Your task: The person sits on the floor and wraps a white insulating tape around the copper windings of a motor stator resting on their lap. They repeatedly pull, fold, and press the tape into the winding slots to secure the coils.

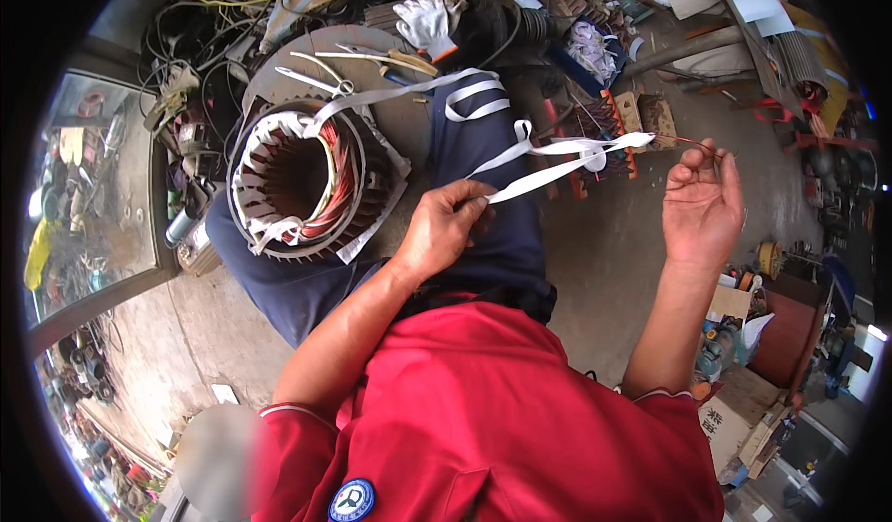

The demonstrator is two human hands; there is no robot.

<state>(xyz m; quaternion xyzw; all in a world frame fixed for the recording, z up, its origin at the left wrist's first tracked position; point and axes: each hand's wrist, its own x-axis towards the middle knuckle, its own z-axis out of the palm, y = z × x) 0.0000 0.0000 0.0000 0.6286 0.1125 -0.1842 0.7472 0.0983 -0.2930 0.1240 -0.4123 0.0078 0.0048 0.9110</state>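
A round motor stator (362, 202) stands in front of me at the left, its copper-red windings (342, 183) partly wrapped in white tape. From the stator a strip of white cloth tape (548, 182) runs across my thigh and loops out to the right. My left hand (444, 228) pinches this tape between thumb and forefinger. Out to the right, my right hand (701, 202) is raised palm up, its fingers closed on a thin copper-coloured wire (683, 139). The tape's far end is bunched at the tip of that wire. Both hands are apart from the stator.
Behind the stator, a round work surface (279, 74) carries scissors (316, 80) and other hand tools. White work gloves (427, 22) lie beyond. A glass pane (88, 188) stands at the left, a cardboard box (734, 424) at the lower right. Cables and parts clutter the far floor.
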